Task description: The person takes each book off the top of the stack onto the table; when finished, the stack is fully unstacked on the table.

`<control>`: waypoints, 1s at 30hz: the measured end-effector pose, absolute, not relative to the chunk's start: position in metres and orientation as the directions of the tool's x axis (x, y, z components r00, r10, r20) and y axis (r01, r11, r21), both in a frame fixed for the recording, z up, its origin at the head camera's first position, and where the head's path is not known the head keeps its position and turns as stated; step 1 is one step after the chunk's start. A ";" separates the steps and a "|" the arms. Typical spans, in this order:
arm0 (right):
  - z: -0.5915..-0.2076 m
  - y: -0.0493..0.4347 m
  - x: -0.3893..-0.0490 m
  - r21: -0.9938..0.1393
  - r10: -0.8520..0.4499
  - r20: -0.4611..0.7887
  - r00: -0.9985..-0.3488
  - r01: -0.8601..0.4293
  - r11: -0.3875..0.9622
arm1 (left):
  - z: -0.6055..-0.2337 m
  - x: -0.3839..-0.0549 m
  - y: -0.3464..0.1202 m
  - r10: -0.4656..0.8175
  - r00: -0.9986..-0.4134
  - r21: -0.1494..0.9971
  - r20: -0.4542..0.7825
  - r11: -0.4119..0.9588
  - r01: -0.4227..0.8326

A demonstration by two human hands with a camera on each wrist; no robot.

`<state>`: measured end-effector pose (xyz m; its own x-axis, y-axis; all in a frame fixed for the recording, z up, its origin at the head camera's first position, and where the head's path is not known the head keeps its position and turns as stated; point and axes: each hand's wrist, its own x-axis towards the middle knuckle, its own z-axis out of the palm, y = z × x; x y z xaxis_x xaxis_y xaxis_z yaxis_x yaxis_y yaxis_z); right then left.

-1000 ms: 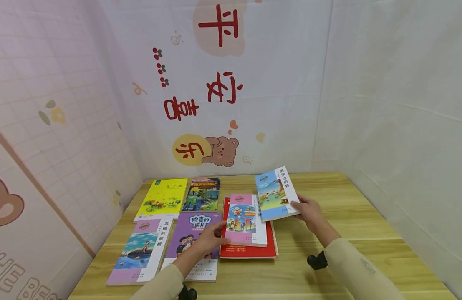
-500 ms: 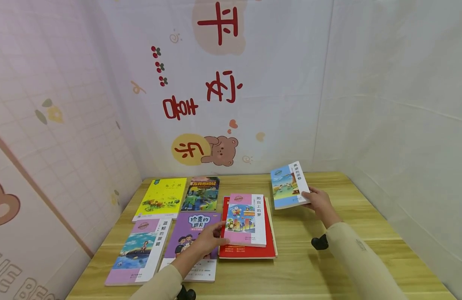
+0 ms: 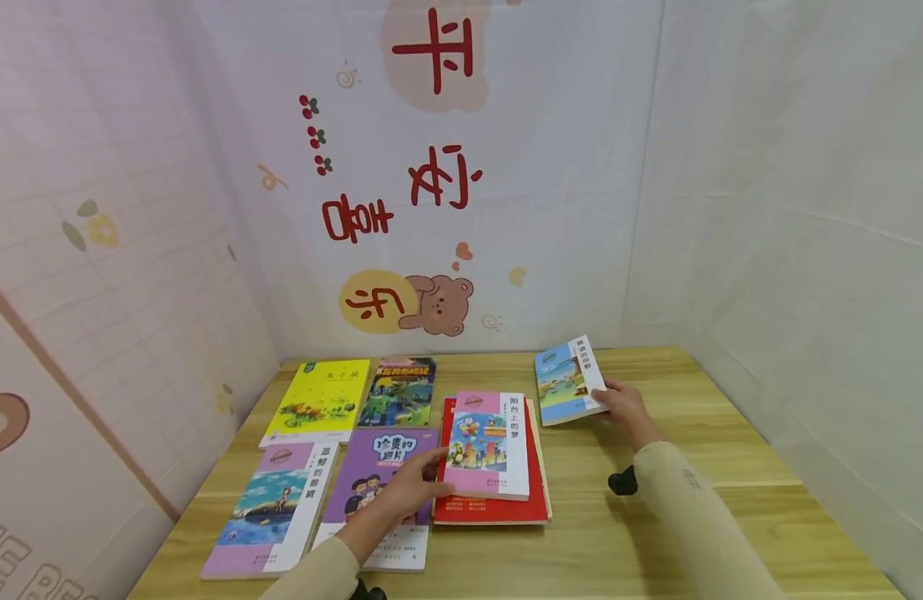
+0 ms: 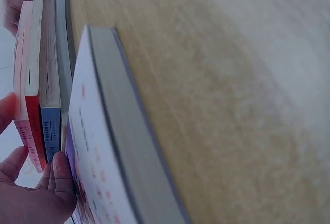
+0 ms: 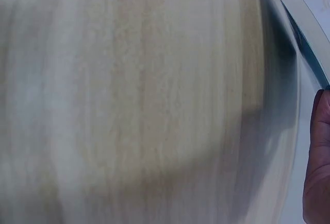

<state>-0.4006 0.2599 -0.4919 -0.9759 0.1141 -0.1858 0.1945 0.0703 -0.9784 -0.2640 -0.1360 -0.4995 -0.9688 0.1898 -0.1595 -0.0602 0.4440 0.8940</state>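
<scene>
In the head view my right hand [image 3: 628,410] grips the lower right edge of a blue-and-white storybook [image 3: 566,385], thumb on its cover. The book is slightly tilted at the back right of the table. My left hand [image 3: 410,490] touches the left edge of a pink-and-white storybook [image 3: 479,454], which lies on a larger red book [image 3: 499,510]. From the left wrist view, the left fingers [image 4: 62,175] rest against the stack's edges, where a blue-spined book [image 4: 50,128] shows under the red one. The right wrist view catches only part of the right hand [image 5: 318,165].
Left of the stack lie a purple book [image 3: 393,467], a pink book with a sea picture [image 3: 262,508], a yellow book [image 3: 318,400] and a dark green comic-style book [image 3: 397,392]. Cloth walls enclose the wooden table [image 3: 581,542] at the back and sides.
The right hand has carried the blue-and-white storybook from over the pink book to the right, then lowered it towards the table. The left hand stays at the stack's left edge.
</scene>
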 end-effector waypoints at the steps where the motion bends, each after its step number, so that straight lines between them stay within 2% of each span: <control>1: -0.494 0.258 -0.401 -0.979 0.108 -0.180 -0.978 0.189 0.081 | -0.500 -0.263 -0.136 0.192 -0.969 0.895 -0.156 0.443 -0.056; 9: -0.498 0.255 -0.401 -0.982 0.061 -0.143 -0.988 0.149 0.116 | -0.500 -0.258 -0.135 0.220 -0.965 0.904 -0.146 0.425 -0.040; 17: -0.498 0.256 -0.407 -0.978 0.067 -0.163 -0.984 0.170 0.118 | -0.499 -0.259 -0.132 0.210 -0.967 0.912 -0.144 0.408 -0.047; 24: -0.495 0.259 -0.407 -0.911 0.050 -0.181 -0.982 0.186 0.368 | -0.499 -0.261 -0.133 0.199 -0.968 0.907 -0.152 0.418 -0.056; 30: -0.487 0.254 -0.402 -0.917 0.042 -0.150 -0.988 0.155 0.367 | -0.498 -0.262 -0.135 0.169 -0.971 0.895 -0.166 0.439 -0.076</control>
